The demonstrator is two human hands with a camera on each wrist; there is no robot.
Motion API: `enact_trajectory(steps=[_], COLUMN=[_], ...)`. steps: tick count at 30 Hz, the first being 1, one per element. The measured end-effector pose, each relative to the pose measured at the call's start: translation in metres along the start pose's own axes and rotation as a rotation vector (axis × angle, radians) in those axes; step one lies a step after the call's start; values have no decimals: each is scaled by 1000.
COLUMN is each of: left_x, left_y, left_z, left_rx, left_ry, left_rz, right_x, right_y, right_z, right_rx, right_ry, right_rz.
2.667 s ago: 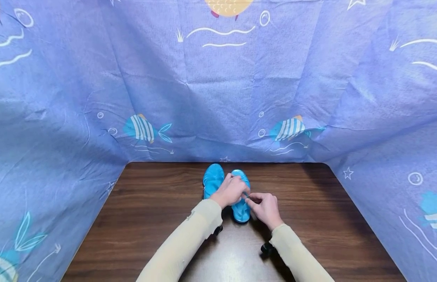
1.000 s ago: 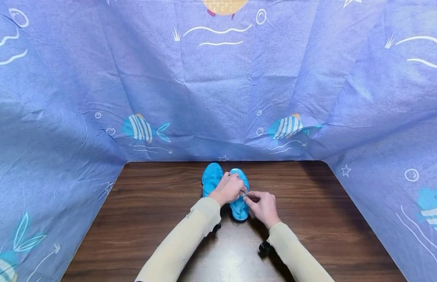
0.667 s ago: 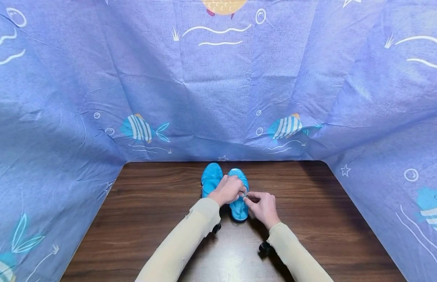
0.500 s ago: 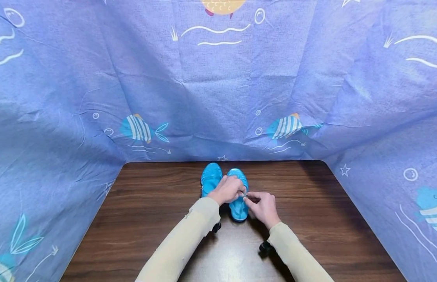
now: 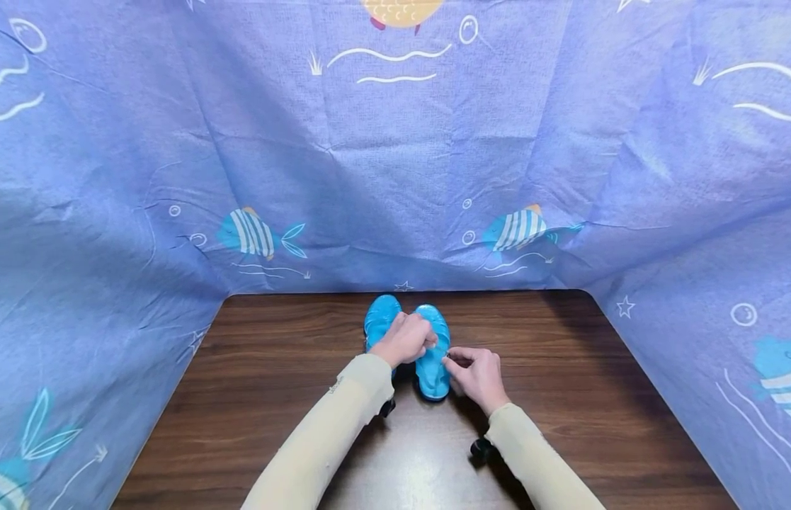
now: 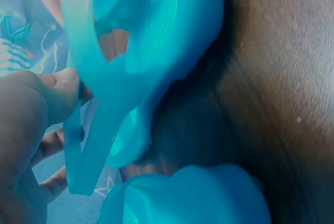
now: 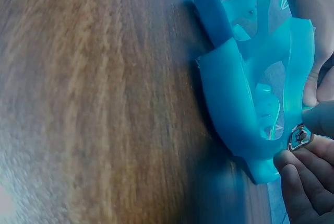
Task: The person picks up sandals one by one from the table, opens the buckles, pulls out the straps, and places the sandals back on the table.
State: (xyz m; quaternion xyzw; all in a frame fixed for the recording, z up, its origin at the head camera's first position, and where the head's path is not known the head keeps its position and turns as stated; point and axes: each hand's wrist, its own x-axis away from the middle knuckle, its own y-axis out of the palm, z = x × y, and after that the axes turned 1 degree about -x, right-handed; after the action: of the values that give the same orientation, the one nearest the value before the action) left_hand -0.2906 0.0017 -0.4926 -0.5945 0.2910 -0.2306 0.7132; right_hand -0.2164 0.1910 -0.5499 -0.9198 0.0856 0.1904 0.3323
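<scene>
Two bright blue jelly sandals stand side by side at the table's far edge, the left sandal [image 5: 382, 315] partly behind my left hand [image 5: 408, 338]. That hand is over the right sandal [image 5: 433, 382]. In the left wrist view its thumb and a finger pinch the blue strap [image 6: 74, 125], which forms a loop. At the right sandal's outer side, my right hand [image 5: 478, 375] pinches a small metal buckle [image 7: 301, 137] between thumb and fingers. The right wrist view shows the buckle at the strap's lower end; whether the strap runs through it cannot be made out.
The dark wood-grain tabletop [image 5: 274, 397] reaches back to a blue fish-print cloth [image 5: 395, 177], which hangs behind and on both sides. Black wrist-camera parts [image 5: 481, 448] stick out beneath the cream sleeves [image 5: 331, 425].
My left hand has shifted a little left, away from the right hand, uncovering more of the right sandal. The right hand stays at the buckle. The head view has turned slightly.
</scene>
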Motion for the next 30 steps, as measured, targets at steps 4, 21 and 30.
enact_trajectory(steps=[4,21,30], left_x=[2,11,15], left_y=[-3,-1,1], left_z=[-3,3,4], left_rx=[3,21,74], left_ry=[0,135,170], left_rz=[-19,-93,-73], right_x=[-1,-2,-5], right_y=[-1,1,3], right_z=[0,-2,-3], right_rx=[1,-20,-41], right_ry=[26,42,60], right_rz=[-25,-53,-84])
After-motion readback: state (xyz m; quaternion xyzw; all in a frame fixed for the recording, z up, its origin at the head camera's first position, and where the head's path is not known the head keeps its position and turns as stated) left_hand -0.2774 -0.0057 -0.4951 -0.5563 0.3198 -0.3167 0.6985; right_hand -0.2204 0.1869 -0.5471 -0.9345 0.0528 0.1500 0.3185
